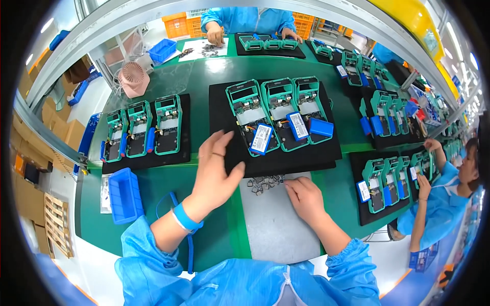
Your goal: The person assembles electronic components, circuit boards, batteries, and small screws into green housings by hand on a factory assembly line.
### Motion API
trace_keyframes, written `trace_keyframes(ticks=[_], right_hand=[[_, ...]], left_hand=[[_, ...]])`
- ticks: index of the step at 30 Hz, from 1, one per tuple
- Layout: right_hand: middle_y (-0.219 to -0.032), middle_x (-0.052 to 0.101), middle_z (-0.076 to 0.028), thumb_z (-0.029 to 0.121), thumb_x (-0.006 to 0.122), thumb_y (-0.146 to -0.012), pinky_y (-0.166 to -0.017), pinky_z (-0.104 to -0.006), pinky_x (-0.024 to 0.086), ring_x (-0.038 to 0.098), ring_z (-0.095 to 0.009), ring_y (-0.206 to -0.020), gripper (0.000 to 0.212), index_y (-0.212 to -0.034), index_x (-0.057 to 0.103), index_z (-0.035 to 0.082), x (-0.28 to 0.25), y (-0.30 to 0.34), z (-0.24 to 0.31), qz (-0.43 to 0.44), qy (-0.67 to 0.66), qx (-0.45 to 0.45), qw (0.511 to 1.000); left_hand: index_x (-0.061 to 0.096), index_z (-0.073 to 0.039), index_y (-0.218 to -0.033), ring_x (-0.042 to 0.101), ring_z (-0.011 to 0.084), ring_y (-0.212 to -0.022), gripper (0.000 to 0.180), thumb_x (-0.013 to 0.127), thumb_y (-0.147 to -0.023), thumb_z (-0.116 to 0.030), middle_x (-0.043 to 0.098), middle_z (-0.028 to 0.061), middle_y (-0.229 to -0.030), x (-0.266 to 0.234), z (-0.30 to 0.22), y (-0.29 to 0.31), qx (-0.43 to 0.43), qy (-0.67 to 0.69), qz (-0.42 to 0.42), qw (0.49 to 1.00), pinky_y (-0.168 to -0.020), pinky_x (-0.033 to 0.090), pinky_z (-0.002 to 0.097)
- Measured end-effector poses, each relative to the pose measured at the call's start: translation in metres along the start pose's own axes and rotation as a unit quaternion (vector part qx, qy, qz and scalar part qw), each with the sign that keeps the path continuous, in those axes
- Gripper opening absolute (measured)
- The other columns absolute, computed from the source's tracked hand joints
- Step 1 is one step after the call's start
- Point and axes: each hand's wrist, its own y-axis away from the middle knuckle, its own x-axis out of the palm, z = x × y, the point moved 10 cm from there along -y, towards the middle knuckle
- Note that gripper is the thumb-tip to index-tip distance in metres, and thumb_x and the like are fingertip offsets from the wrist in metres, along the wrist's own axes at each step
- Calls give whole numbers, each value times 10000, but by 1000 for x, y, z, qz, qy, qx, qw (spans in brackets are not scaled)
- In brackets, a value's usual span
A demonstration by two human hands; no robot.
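My left hand (217, 168) hovers with fingers spread over the near left corner of a black mat (278, 160) and holds nothing. On that mat lie three opened green devices (278, 109), each with a blue battery pack (262, 138) beside or on it. My right hand (304, 196) rests on a grey sheet (273, 224), fingertips at a small heap of metal clips (263, 182); whether it pinches one I cannot tell.
Another black mat (145, 158) with three green devices lies to the left, a blue bin (124, 196) near it. More mats with devices (385, 181) sit to the right. A pink fan (133, 78) stands at the back left. Other people in blue coats work opposite and at the right.
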Motion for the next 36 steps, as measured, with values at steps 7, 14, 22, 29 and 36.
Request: trace_keyframes(ticks=[7,14,22,29,36], right_hand=[[-838,646,-86,150,748,-822,-621,-406,530,654,-291,-740,137,-910,672,76,12,-12,-6,2,49,93,994],[-863,646,-83,122,741,-821,-653,-394,535,652,-280,-801,113,-894,669,74,6,-7,-11,11,40,94,995],[-915,648,-79,50,666,-734,-709,-336,565,648,-259,-862,134,-868,670,48,14,-18,27,112,118,-138,977],[-781,629,-81,80,631,-708,-670,-341,566,671,-247,-786,61,-754,601,54,36,-30,34,231,236,-180,926],[-827,642,-74,66,712,-784,-664,-374,559,661,-277,-779,88,-860,670,77,-31,-98,56,115,76,-156,978]], left_hand=[[539,-208,-1419,318,475,-1394,621,715,-826,-160,347,249,-1482,62,-41,-39,140,-142,45,979,-1142,307,547],[572,-88,-1295,417,442,-1315,560,799,-784,-97,410,187,-1326,66,-19,-46,125,-68,74,987,-1108,365,517],[561,-44,-1211,446,438,-1327,391,717,-853,-53,488,223,-1329,17,48,-34,24,64,-105,992,-1071,398,478],[537,-92,-1401,376,404,-1388,767,823,-736,-348,405,192,-1501,39,-13,-31,148,-134,20,980,-1120,317,549],[663,-217,-1302,418,322,-1373,502,745,-813,-298,527,166,-1407,68,-13,-35,209,-227,59,949,-1148,302,510]])
